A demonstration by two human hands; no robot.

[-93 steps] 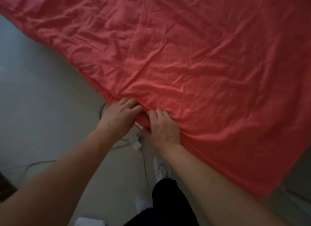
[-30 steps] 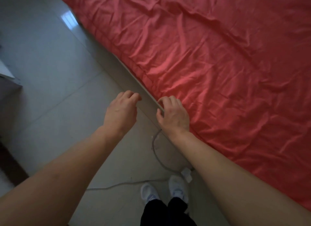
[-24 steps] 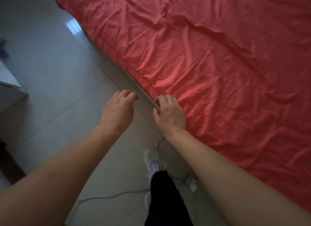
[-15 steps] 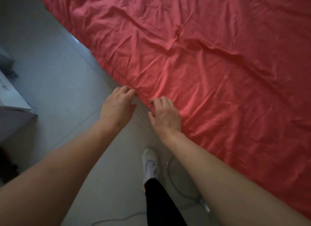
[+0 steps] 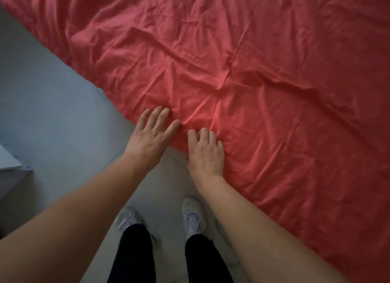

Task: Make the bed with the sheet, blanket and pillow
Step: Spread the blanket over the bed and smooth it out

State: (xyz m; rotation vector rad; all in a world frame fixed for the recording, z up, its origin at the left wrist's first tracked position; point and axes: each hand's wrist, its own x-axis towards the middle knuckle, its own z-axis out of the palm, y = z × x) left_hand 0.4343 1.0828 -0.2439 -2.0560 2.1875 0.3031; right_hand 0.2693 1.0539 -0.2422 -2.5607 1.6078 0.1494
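Floor: pale grey floor (image 5: 54, 118) lies to the left of the sheet and below it.
Sheet: a red sheet (image 5: 253, 82) is spread flat and covers everything above and to the right. It is creased all over, and its near edge runs on a slant from upper left to lower right.
Left hand: my left hand (image 5: 150, 136) is released, palm down, at the sheet's near edge. Its fingers (image 5: 160, 116) are straight and spread, with the tips touching the fabric.
Right hand: my right hand (image 5: 205, 154) rests palm down on the sheet, just inside the same edge and close beside the left hand. Its fingers (image 5: 203, 134) are bent; I cannot tell whether they pinch a fold or only press.
Feet: my pale shoes (image 5: 193, 216) and black trousers (image 5: 135, 255) are on the floor just off the sheet's edge.
Far left: a white corner of furniture (image 5: 8, 162) sits well away from the sheet.
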